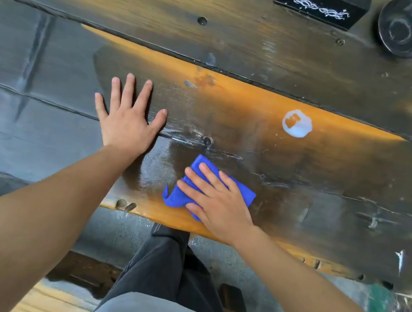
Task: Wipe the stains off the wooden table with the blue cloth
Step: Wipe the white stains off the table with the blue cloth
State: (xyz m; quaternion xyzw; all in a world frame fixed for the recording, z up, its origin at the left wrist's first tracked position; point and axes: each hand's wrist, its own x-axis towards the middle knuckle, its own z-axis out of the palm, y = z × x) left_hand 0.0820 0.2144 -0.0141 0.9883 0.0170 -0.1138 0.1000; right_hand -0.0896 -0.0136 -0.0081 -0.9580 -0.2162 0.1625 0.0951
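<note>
The dark wooden table [330,174] fills the view, with orange worn patches and a wet sheen near its front edge. A folded blue cloth [180,194] lies on the table close to that edge, and my right hand [217,200] presses flat on top of it, fingers spread and pointing up-left. My left hand [127,117] rests flat on the wood to the left, fingers apart, holding nothing. A white liquid stain [298,124] sits farther back and to the right of the cloth. A faint brownish stain [204,79] marks the orange strip behind my hands.
A black box [321,4] with white ornament stands at the table's far edge. Beside it, at the far right, is a black bowl [405,28]. A wooden bench [86,271] and my legs are below the front edge.
</note>
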